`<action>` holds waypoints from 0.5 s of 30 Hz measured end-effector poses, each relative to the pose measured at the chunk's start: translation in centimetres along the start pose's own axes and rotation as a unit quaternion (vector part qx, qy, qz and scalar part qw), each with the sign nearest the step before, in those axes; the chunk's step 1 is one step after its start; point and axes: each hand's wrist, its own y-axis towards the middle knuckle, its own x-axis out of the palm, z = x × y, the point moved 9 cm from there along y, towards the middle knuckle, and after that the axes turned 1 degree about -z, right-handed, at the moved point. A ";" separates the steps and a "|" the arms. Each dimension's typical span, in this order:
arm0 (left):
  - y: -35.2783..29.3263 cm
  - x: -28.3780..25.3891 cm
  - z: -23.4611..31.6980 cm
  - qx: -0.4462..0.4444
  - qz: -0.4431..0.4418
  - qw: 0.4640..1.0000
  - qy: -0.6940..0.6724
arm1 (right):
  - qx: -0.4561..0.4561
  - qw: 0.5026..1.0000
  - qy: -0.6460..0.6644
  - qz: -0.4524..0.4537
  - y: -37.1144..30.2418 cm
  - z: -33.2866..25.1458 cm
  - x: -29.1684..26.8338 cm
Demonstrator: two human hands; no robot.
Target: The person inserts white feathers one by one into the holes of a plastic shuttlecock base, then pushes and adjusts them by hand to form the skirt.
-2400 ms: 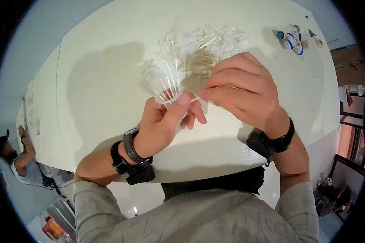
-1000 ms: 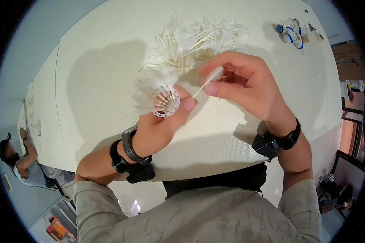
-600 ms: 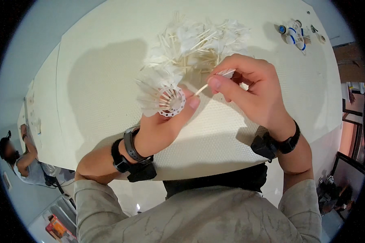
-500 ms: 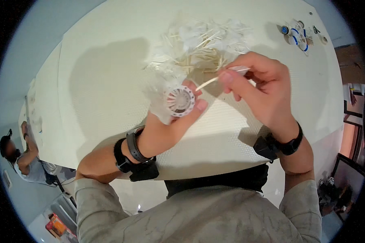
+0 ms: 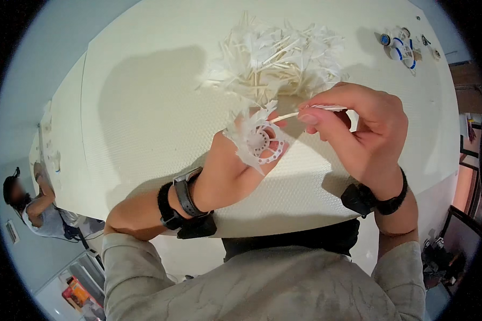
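My left hand (image 5: 231,170) holds a white plastic ring (image 5: 277,152) with small holes round its rim and a holed hub in the middle. White feathers (image 5: 245,138) stand out from the ring's left and upper side. Between the thumb and fingers of my right hand (image 5: 361,125), a single feather (image 5: 287,116) is pinched. Its pale bare quill points left, and the tip is at the upper edge of the ring; whether it sits in a hole I cannot tell. Just beyond both hands lies a loose pile of white feathers (image 5: 284,51), quills mostly toward me.
At the table's far right are small white parts with blue bands (image 5: 404,52), a dark-faced round piece (image 5: 385,39) and a small ring (image 5: 437,54). The white textured table (image 5: 144,112) curves round me. Another person (image 5: 40,206) sits at its far left end.
Both hands have shifted right, and the ring has tilted, so its feathers show more clearly. The quill tip in my right hand has come closer to the ring's rim.
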 end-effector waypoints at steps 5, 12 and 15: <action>0.1 0.2 -0.4 -0.032 0.006 0.999 -0.037 | 0.007 1.000 0.021 0.008 0.0 -0.2 -0.4; 0.3 0.3 0.6 0.044 -0.007 0.999 0.005 | 0.014 0.999 0.045 0.013 0.0 0.1 -0.3; 0.1 0.1 0.3 0.009 0.004 0.999 -0.035 | 0.018 0.999 0.042 0.004 0.0 0.2 0.0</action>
